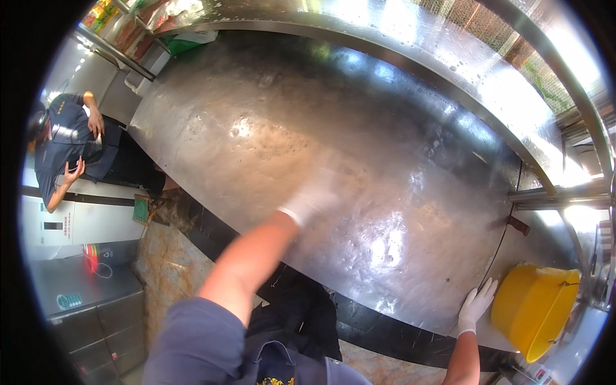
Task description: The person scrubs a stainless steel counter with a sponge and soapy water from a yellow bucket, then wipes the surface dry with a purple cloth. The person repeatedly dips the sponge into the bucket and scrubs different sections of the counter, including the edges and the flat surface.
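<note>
My left hand [315, 197], in a pale glove, is blurred by motion over the middle of a wet metal worktop [269, 144]; whether it holds anything cannot be made out. My right hand [476, 306], also gloved, rests with its fingers apart near the worktop's front right edge, holding nothing. Just right of its fingertips stands a yellow plastic bucket [524, 303]. Behind the bucket, a tool with a brown handle [518, 225] lies by the seam in the metal surface.
A raised metal shelf [375, 29] runs along the back. Beyond the worktop's left end is another person [72, 130] in dark clothes, holding a phone. A green bag [187, 43] lies at the back left corner. Metal cabinets [101, 322] stand at the lower left.
</note>
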Motion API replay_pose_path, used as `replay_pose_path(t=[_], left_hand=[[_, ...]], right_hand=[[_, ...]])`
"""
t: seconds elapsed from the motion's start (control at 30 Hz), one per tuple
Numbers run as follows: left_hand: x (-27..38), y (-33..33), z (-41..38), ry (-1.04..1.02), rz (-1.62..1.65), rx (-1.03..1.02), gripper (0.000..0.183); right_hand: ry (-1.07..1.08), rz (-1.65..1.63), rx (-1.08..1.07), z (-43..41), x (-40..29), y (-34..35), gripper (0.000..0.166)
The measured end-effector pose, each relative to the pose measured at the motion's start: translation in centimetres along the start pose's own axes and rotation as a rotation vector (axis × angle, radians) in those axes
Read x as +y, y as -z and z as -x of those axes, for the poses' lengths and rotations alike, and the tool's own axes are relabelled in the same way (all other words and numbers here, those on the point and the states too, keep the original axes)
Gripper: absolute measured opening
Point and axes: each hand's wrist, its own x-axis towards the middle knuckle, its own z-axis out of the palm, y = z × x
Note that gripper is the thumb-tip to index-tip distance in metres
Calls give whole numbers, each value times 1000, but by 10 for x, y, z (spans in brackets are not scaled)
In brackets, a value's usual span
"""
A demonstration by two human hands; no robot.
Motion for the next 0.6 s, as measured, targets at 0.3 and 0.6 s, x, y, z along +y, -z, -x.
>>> replay_pose_path(t=[0.3,0.6], left_hand=[[16,-47,49,78,-133,-66,54],[34,-16,183,-258,164,-53,57]], right_hand=[[75,-23,83,33,-92,-2,68],[195,-103,-30,98,-217,4,77]])
